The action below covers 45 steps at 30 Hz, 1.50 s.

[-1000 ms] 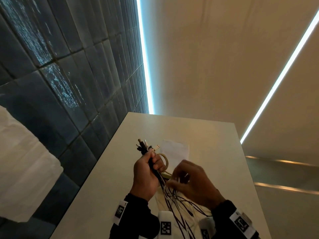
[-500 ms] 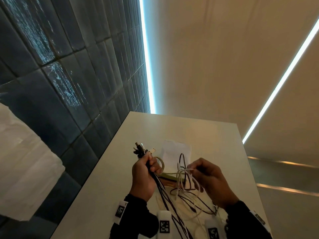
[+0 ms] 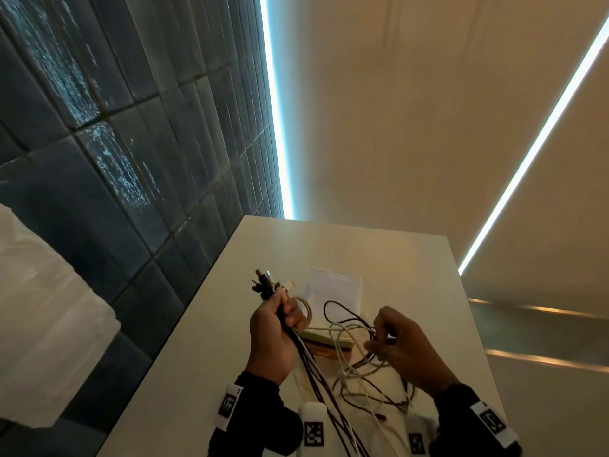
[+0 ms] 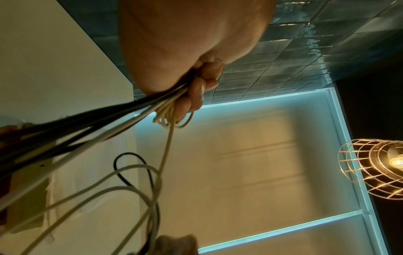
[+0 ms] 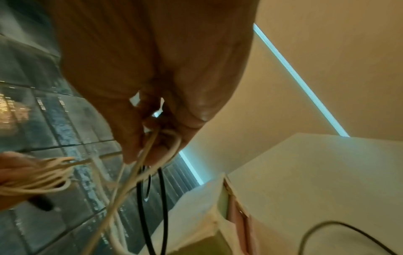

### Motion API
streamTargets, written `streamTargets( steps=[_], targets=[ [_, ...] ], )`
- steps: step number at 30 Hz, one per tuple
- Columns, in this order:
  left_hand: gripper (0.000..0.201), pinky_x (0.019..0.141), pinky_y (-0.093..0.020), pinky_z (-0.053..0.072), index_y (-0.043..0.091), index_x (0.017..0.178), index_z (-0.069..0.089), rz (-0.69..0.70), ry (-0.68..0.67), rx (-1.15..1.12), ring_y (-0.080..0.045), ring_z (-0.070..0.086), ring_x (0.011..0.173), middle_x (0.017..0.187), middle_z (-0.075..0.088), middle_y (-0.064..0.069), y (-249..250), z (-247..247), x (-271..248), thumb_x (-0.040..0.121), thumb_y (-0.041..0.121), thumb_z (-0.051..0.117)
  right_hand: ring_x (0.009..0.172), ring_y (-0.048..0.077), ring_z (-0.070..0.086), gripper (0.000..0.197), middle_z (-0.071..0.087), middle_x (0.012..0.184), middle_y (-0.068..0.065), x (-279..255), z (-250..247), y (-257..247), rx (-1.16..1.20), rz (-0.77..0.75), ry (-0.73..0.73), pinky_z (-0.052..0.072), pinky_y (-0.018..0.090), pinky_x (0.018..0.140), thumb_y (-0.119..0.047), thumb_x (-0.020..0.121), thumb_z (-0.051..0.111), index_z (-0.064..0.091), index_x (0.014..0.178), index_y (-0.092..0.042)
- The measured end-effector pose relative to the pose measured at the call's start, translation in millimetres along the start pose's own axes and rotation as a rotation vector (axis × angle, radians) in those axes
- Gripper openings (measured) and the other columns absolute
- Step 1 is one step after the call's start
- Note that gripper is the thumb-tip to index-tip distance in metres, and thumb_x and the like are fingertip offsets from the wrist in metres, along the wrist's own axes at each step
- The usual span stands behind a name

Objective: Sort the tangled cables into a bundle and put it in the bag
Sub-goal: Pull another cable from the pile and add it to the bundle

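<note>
My left hand (image 3: 275,328) grips a bunch of black and white cables (image 3: 304,354) upright above the table, with their plugs (image 3: 267,282) sticking out over my fist. In the left wrist view the left hand (image 4: 185,75) has its fingers curled round the cable bunch (image 4: 130,110) and a small cream coil. My right hand (image 3: 400,347) pinches loose white and dark cable loops (image 3: 346,328) to the right of the bunch. The right wrist view shows the right hand (image 5: 152,120) pinching white strands (image 5: 148,155) with black loops hanging below. A white bag (image 3: 334,291) lies flat behind the hands.
The white table (image 3: 379,245) ends close behind the bag and drops off at the right edge. A dark tiled wall (image 3: 115,143) runs along the left. A flat green and pink object (image 3: 326,339) lies under the loops. More slack cable (image 3: 379,404) trails toward me.
My right hand has drawn away to the right from the left hand, pulling white and dark loops out of the tangle. The left hand has kept its grip and place.
</note>
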<state>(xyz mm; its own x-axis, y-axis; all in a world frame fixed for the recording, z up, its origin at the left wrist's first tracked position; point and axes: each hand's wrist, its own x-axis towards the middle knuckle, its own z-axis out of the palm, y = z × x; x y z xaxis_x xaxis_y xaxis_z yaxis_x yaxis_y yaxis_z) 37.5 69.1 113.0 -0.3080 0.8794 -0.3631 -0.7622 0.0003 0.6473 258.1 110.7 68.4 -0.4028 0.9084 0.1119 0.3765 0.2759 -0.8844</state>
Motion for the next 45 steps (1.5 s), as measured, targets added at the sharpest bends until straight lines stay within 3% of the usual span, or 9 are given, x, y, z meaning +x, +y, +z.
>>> streamTargets(
  steps=[2,8,11,14,17,24,31,40,45],
  targets=[
    [0.031,0.052,-0.027,0.021,0.016,0.071,0.042,0.017,-0.012,-0.023,-0.01,0.028,0.046,0.059,0.034,0.003,4,-1,-2,0.101,0.022,0.038,0.068,0.025,0.06,0.03,0.056,0.079,0.001,-1,-3,14,0.008,0.069,0.018,0.057,0.044,0.062,0.003,0.072,0.075,0.053,0.074,-0.017],
    [0.031,0.052,-0.028,0.022,0.016,0.071,0.041,0.042,-0.066,-0.002,-0.011,0.029,0.047,0.06,0.034,0.002,1,6,-8,0.101,0.022,0.037,0.104,0.006,0.058,0.057,0.057,0.11,-0.011,-2,0,-1,-0.225,0.021,-0.029,0.045,0.007,0.082,0.021,0.069,0.049,0.067,0.099,-0.024],
    [0.031,0.053,-0.029,0.023,0.015,0.071,0.041,0.056,-0.086,0.028,-0.012,0.029,0.048,0.06,0.034,0.002,-2,12,-10,0.101,0.022,0.038,0.104,0.004,0.063,0.036,0.066,0.113,-0.005,0,26,-46,0.097,-0.073,-0.011,0.052,0.018,0.09,0.008,0.088,0.055,0.066,0.112,-0.016],
    [0.032,0.053,-0.03,0.024,0.015,0.07,0.042,0.089,-0.085,0.082,-0.013,0.029,0.049,0.06,0.034,0.001,-2,14,-12,0.102,0.022,0.038,0.086,0.026,0.069,0.017,0.07,0.098,0.015,-2,55,-68,0.461,0.073,-0.098,0.058,0.035,0.077,-0.008,0.095,0.056,0.059,0.112,-0.011],
    [0.033,0.052,-0.029,0.025,0.015,0.069,0.042,0.098,-0.063,0.069,-0.012,0.029,0.048,0.061,0.033,0.001,3,12,-14,0.101,0.021,0.039,0.064,0.025,0.056,0.016,0.06,0.073,0.014,-2,67,-58,0.558,0.107,-0.105,0.05,0.029,0.06,-0.016,0.095,0.059,0.058,0.101,-0.001],
    [0.033,0.048,-0.026,0.024,0.016,0.069,0.04,0.136,-0.071,0.075,-0.011,0.026,0.046,0.061,0.032,0.002,15,9,-19,0.102,0.02,0.037,0.064,0.004,0.052,0.02,0.063,0.066,-0.006,-5,68,-21,0.52,0.095,-0.101,0.04,0.018,0.062,-0.025,0.087,0.067,0.068,0.073,-0.012],
    [0.033,0.048,-0.026,0.022,0.016,0.069,0.039,0.146,-0.111,0.109,-0.01,0.024,0.046,0.06,0.03,0.002,30,10,-25,0.102,0.02,0.037,0.07,0.011,0.048,0.03,0.057,0.069,-0.002,-5,57,29,0.36,0.132,-0.173,0.037,0.029,0.068,-0.032,0.092,0.063,0.067,0.071,-0.011],
    [0.034,0.049,-0.028,0.021,0.015,0.068,0.037,0.172,-0.07,0.228,-0.011,0.023,0.045,0.058,0.029,0.002,24,14,-31,0.102,0.018,0.037,0.05,0.0,0.047,0.028,0.055,0.05,-0.01,14,55,46,-0.032,0.217,-0.035,0.039,0.024,0.058,-0.011,0.088,0.064,0.062,0.061,-0.016],
    [0.032,0.048,-0.027,0.029,0.013,0.07,0.039,0.131,0.04,0.299,-0.014,0.036,0.045,0.058,0.039,-0.002,13,19,-26,0.102,0.016,0.04,0.054,0.018,0.045,0.016,0.053,0.059,0.008,19,48,-4,0.459,0.189,0.142,0.039,0.029,0.052,-0.008,0.089,0.064,0.063,0.079,0.004]
  ],
)
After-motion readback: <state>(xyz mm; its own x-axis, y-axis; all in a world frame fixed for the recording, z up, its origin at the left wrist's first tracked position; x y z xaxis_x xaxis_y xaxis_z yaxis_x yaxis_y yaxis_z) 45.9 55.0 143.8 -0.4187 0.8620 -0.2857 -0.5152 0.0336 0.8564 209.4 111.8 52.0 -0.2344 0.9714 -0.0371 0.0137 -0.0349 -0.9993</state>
